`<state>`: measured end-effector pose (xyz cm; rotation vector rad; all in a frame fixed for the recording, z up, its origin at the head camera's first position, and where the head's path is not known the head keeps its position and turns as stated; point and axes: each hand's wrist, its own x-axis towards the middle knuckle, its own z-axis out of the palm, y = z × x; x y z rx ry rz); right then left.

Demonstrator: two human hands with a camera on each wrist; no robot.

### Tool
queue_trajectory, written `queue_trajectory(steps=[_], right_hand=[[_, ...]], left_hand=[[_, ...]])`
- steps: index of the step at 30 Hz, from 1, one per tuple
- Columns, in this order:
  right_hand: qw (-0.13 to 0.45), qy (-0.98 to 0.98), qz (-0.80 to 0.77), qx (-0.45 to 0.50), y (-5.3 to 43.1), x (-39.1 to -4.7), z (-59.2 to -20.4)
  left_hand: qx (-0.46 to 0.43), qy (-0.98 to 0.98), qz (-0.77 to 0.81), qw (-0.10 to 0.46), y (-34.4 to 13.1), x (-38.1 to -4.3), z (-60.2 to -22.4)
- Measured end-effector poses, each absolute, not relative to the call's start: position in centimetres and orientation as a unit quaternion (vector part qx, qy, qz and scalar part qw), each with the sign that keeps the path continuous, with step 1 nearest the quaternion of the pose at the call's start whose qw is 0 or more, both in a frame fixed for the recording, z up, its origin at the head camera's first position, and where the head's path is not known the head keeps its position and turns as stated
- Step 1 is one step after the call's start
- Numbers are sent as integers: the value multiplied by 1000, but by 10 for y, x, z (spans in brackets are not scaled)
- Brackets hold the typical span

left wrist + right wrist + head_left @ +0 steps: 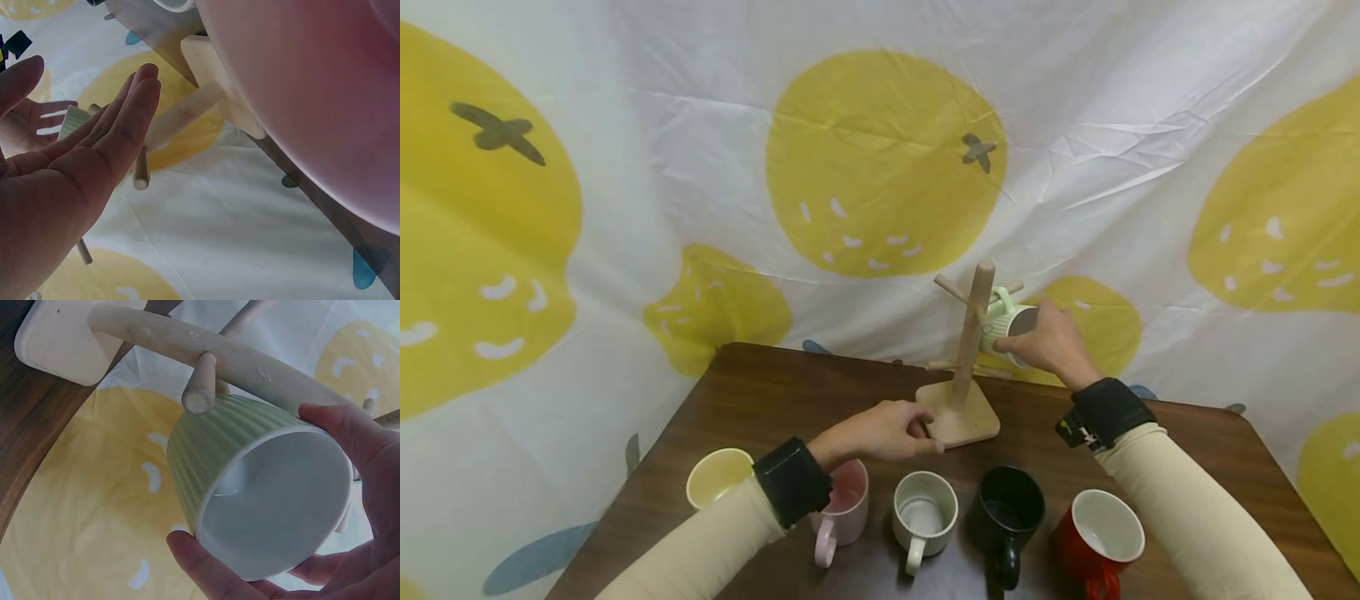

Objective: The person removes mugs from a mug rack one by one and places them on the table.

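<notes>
A wooden mug tree (976,333) with several pegs stands toward the back of the table. My right hand (1051,342) grips a light green ribbed mug (219,437) by its rim, thumb on one side and fingers on the other. The mug lies tilted against the post, its mouth turned toward me; its handle (1002,296) is up at an upper peg (1017,287). Whether the peg passes through the handle I cannot tell. My left hand (887,429) is beside the square base (962,421), holding nothing, its fingers (125,119) fairly straight in the left wrist view.
Across the front of the table (767,383) stand a yellow mug (718,475), a pink mug (850,508), a white ribbed mug (925,517), a black mug (1006,508) and a red mug (1097,533). My left forearm reaches over the yellow and pink ones. A lemon-printed cloth (880,167) hangs behind.
</notes>
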<state>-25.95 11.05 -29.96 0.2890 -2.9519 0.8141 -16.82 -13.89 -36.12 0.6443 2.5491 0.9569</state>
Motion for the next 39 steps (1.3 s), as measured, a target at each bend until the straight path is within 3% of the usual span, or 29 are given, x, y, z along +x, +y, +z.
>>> queue_trajectory(steps=[17,28,39], right_hand=[[35,-964,253,73,122,-263,-295],[31,-963,262,58,133,-262,-286],[27,-964,261,51,153,-253,-282]], left_hand=[[229,899,334,167,-143,-169,-364],[259,898,345,90,-139,-171,-366],[272,895,346,70,-130,-171,-365]])
